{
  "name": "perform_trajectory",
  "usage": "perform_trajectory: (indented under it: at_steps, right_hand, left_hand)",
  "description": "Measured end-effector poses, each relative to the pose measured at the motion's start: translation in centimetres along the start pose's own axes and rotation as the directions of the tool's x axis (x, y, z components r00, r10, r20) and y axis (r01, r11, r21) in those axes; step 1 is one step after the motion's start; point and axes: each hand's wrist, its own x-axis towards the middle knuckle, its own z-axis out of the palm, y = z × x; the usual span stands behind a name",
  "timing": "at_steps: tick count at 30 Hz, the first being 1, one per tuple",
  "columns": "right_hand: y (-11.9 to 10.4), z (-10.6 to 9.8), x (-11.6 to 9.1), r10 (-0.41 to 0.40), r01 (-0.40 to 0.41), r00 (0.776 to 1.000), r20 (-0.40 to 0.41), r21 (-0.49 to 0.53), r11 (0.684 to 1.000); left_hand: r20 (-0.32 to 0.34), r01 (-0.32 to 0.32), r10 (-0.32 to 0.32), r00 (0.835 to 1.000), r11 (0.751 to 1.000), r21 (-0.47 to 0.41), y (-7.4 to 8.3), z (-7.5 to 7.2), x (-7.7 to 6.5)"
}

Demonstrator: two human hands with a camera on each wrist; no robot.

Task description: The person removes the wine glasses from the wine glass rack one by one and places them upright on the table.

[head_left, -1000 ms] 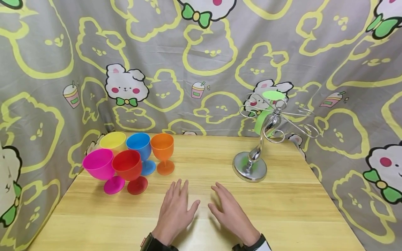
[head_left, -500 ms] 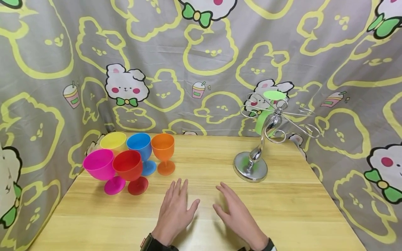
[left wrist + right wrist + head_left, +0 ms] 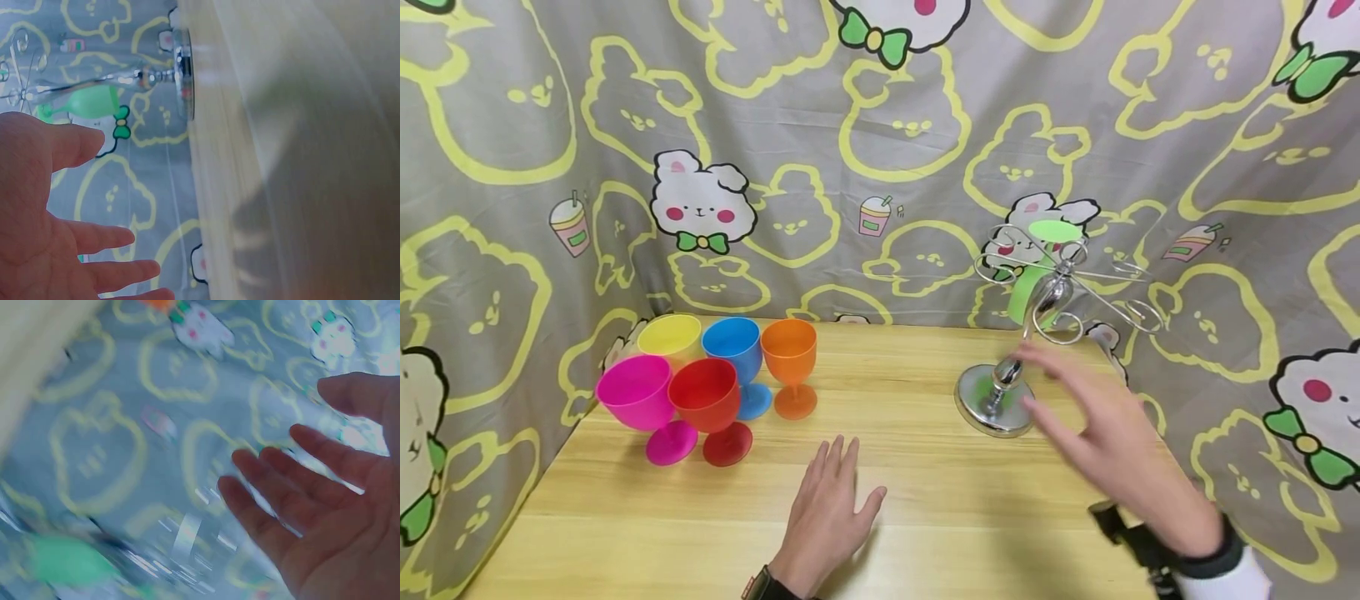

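A shiny metal cup rack (image 3: 1051, 292) with curled wire arms stands on the right side of the table. From it a green goblet (image 3: 1030, 292) hangs upside down, partly hidden behind the rack's stem in the head view; the left wrist view shows the hanging green goblet (image 3: 94, 102) more fully. My right hand (image 3: 1108, 433) is raised beside the rack, fingers extended toward its stem; whether they touch cannot be told. In the right wrist view the right hand (image 3: 325, 500) holds nothing. My left hand (image 3: 827, 508) is low over the table's middle, fingers spread, holding nothing.
At the left, several goblets stand upright close together: yellow (image 3: 670, 337), blue (image 3: 733, 350), orange (image 3: 788, 354), pink (image 3: 638, 392) and red (image 3: 703, 396). A patterned grey curtain (image 3: 910, 208) encloses the wooden table (image 3: 887, 375) at the back and sides.
My right hand has moved right, forward and up, from the table's middle to beside the metal rack. The left hand has barely shifted. The goblets and rack have stayed in place.
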Motion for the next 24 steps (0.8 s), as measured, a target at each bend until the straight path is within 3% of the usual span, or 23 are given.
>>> perform_trajectory:
  at_steps: [2,5,8,10,14,19,22,24]
  right_hand:
    - [0.8,-2.3,1.9,-0.061,0.057,0.996,-0.066,-0.061,0.996]
    - [2.5,-5.5,4.8,-0.07,0.055,0.994,-0.085,-0.165,0.985]
    - [4.5,-8.2,7.7,0.057,-0.054,0.998,0.005,-0.252,0.966]
    - [6.3,-9.5,9.6,0.173,-0.14,0.981,0.093,-0.284,0.949]
    - [10.2,-10.7,13.0,0.33,-0.231,0.906,0.266,-0.345,0.91]
    - [14.4,-10.2,15.9,0.394,-0.199,0.805,0.444,-0.423,0.884]
    - [16.0,-9.7,17.1,0.416,-0.185,0.735,0.536,-0.431,0.883]
    - [16.9,-9.4,17.7,0.415,-0.179,0.699,0.582,-0.42,0.89]
  left_hand:
    - [-0.002,-0.008,0.008,1.0,1.0,0.001,0.1,0.1,-0.1]
    - [-0.01,-0.014,0.014,1.0,1.0,0.007,0.0,0.3,-0.2]
    - [-0.013,-0.008,0.008,1.0,1.0,-0.004,0.0,0.2,-0.3]
    - [-0.006,0.0,0.0,1.0,1.0,-0.02,0.0,0.2,-0.4]
    - [0.007,0.003,-0.003,1.0,0.999,-0.05,0.1,0.2,-0.6]
    - [0.005,-0.007,0.007,1.0,0.999,-0.051,0.2,0.2,-0.6]
    - [0.003,-0.01,0.01,1.0,0.999,-0.053,0.2,0.1,-0.6]
    - [0.002,-0.012,0.012,1.0,0.998,-0.054,0.2,0.1,-0.6]
